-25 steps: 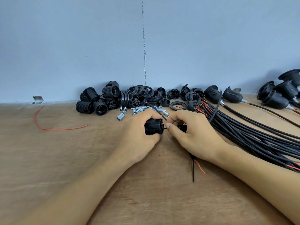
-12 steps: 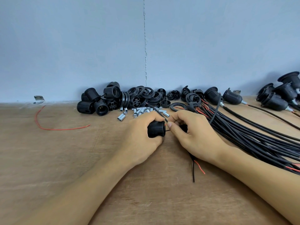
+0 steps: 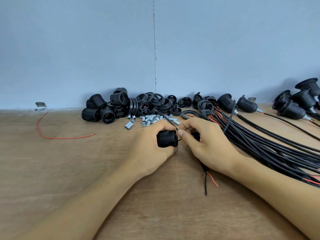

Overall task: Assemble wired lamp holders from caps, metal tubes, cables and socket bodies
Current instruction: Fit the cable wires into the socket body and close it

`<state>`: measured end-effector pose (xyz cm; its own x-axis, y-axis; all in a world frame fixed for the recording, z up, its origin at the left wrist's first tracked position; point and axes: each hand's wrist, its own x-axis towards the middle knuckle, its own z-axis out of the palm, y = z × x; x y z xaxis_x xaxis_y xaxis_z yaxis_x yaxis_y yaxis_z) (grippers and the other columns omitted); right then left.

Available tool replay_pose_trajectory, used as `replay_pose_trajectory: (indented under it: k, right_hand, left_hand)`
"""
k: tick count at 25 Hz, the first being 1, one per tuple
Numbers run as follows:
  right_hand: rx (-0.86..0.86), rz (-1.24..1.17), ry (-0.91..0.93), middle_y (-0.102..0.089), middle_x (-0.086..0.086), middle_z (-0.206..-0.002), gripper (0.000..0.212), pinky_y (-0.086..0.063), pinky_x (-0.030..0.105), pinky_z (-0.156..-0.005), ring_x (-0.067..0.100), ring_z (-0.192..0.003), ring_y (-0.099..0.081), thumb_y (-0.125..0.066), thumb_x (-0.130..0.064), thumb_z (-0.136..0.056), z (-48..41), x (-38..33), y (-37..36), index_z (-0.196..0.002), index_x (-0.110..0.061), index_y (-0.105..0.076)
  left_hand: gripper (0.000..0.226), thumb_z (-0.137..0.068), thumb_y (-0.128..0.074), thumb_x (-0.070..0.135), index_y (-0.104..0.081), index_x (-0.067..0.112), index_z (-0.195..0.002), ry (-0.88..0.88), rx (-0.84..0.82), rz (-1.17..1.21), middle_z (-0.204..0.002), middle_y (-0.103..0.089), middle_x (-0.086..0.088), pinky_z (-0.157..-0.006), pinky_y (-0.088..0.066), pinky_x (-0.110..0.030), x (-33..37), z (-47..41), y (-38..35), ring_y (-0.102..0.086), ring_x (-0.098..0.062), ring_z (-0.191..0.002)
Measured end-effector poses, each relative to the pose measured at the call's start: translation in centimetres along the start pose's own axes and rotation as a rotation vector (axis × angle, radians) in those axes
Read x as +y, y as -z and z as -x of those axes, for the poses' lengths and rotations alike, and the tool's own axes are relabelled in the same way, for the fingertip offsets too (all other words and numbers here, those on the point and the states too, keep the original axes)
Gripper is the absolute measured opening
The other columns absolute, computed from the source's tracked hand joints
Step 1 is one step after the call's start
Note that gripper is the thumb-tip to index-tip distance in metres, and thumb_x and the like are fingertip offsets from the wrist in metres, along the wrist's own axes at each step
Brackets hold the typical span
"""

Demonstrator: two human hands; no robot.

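In the middle of the frame a black plastic socket [image 3: 167,138], ribbed round its barrel, lay on its side just above the grainy wooden desk [image 3: 69,170]. The left hand [image 3: 149,149] came in from the lower left with its heel on the desk and its fingers curled tight round the socket. The right hand [image 3: 207,144] reached in from the lower right, fingers bent, thumb and forefinger pressed together on thin wire ends at the socket's open right end. The cable [image 3: 205,181] ran out beneath that palm and ended in a red and a black lead. Short shiny metal tubes [image 3: 150,119] lay scattered just above the hands, below a heap of black caps [image 3: 155,103]. A bundle of smooth black cables [image 3: 259,141] fanned to the right.
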<state>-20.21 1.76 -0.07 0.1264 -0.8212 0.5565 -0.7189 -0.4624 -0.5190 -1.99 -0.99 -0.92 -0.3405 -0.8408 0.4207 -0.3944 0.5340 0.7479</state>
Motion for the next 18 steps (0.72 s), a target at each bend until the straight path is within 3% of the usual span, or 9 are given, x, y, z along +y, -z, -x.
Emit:
replay_pose_trajectory:
  k: [10, 14, 18]
  right_hand:
    - [-0.050, -0.001, -0.027, -0.064, -0.004, -0.077, 0.007, -0.042, 0.017, -0.068, 0.011, -0.077, -0.056, -0.063, -0.016, -0.095, -0.05, -0.17, 0.05, -0.089, -0.017, -0.066]
    - [-0.060, -0.039, -0.064, -0.063, -0.005, -0.074, 0.009, -0.040, 0.015, -0.064, 0.007, -0.071, -0.055, -0.062, -0.017, -0.096, 0.01, -0.28, -0.01, -0.088, -0.018, -0.066]
    - [-0.064, -0.052, -0.080, -0.062, -0.007, -0.072, 0.010, -0.039, 0.014, -0.063, 0.004, -0.068, -0.053, -0.061, -0.017, -0.096, -0.03, -0.38, 0.00, -0.088, -0.017, -0.066]
  left_hand:
    - [0.036, -0.073, -0.085, 0.012, -0.071, 0.033, -0.099, 0.010, -0.016, 0.005, -0.091, -0.072, 0.016, -0.081, -0.051, -0.028, 0.07, 0.09, 0.01, -0.066, -0.003, -0.089]
    - [0.035, -0.074, -0.085, 0.012, -0.070, 0.032, -0.099, 0.003, -0.011, -0.004, -0.091, -0.072, 0.015, -0.081, -0.051, -0.028, 0.04, 0.21, 0.02, -0.067, -0.004, -0.089]
    - [0.037, -0.073, -0.086, 0.014, -0.071, 0.031, -0.102, 0.005, 0.005, -0.027, -0.091, -0.072, 0.016, -0.078, -0.050, -0.016, 0.02, 0.27, -0.05, -0.066, -0.001, -0.089]
